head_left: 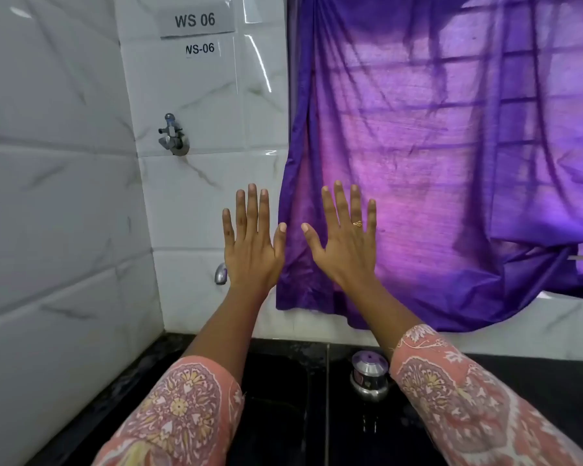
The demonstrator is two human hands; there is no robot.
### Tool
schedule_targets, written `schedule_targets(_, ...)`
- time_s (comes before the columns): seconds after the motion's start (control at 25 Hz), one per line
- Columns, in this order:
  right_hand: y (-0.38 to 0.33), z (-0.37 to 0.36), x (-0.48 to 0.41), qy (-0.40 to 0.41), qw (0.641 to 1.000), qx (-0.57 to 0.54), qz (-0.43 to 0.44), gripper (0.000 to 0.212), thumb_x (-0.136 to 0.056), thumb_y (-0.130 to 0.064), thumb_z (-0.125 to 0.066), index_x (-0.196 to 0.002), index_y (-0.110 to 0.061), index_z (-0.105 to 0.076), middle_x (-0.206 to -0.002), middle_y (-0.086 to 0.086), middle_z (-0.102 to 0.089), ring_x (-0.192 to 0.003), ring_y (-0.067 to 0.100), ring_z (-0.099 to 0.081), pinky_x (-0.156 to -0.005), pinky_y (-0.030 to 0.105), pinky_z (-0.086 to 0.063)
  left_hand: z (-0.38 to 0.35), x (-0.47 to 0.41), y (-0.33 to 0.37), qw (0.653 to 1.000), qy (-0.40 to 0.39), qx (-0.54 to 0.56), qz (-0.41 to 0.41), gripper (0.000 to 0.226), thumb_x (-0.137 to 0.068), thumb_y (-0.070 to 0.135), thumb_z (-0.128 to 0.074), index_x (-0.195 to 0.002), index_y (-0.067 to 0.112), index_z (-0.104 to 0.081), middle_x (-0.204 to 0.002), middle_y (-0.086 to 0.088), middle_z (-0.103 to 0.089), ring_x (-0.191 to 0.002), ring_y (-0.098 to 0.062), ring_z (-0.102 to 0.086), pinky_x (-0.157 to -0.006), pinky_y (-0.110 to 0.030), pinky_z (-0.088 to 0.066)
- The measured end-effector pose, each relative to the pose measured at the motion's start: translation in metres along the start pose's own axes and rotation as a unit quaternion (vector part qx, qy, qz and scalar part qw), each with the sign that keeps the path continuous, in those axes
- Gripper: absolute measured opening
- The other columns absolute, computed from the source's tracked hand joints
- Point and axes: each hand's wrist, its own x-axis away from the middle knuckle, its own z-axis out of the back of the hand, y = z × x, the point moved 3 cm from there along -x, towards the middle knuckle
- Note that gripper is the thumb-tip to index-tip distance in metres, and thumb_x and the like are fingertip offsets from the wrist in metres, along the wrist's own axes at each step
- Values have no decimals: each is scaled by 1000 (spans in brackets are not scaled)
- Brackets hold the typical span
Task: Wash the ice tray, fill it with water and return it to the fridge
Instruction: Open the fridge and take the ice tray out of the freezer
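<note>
- The left hand [249, 243] is raised with its back to the camera, fingers [251, 210] spread wide and straight, holding nothing and touching nothing.
- The right hand [345, 243] is raised just beside it, thumbs near each other but apart; its fingers [342, 206] are likewise splayed open and empty, and a small gold ring [357, 224] sits on one of them.
- Both forearms come up from pink patterned fabric sleeves [179, 408].
- Taking the hanging purple cloth curtain [435, 146] as the landmark: the right hand is in front of its lower left part, and the left hand is just off its left edge, in front of the white marble-look wall tiles [64, 196].
- Left of the curtain, high on the tiles, are two paper labels reading "WS 06" [195, 20] and "WS-06", and below them a small metal wall tap [171, 134].
- Below the curtain runs the glossy black stone bench [283, 398], and on it, under the curtain's lower edge and beside the right forearm, stands a shiny steel lidded container [369, 375].
- The ice tray cannot be seen from the head view.
</note>
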Motion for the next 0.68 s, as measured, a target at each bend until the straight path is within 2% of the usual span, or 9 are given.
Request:
schedule_targets(0.32,-21,16,40,-10,1000,4,8,70,-91,-56,-25,-148,-15,-22,-156,8,-19,-144,28,-11,-115,45,5,27,46,-9,999,-17,-38,26,61,-97,43,-16,-149,13,-6,-157,-4,0,-143,-13,11,-114,-33,19)
schedule_targets(0.44,-38,22,57,-29,1000,-6,8,71,-91,-57,-23,-148,-15,-23,-156,7,-19,-144,28,-11,-115,43,8,40,70,-20,997,-38,-48,40,61,-97,43,-16,-149,12,-8,-157,-6,-3,-143,-15,7,-114,-33,18)
schedule_targets(0.52,-52,25,68,-40,999,-20,9,71,-91,-57,-22,-148,-15,-22,-156,6,-19,-145,27,-11,-115,44,7,54,88,-29,996,-53,-55,52,62,-96,44,-13,-149,13,-6,-157,-6,-2,-144,-16,5,-114,-34,18)
schedule_targets(0.68,-86,32,96,-61,997,-43,15,70,-90,-55,-30,-147,-14,-24,-155,6,-22,-144,27,-15,-116,47,-1,85,120,-52,988,-105,-64,95,63,-93,51,2,-146,18,7,-155,-1,11,-142,-13,14,-112,-32,22)
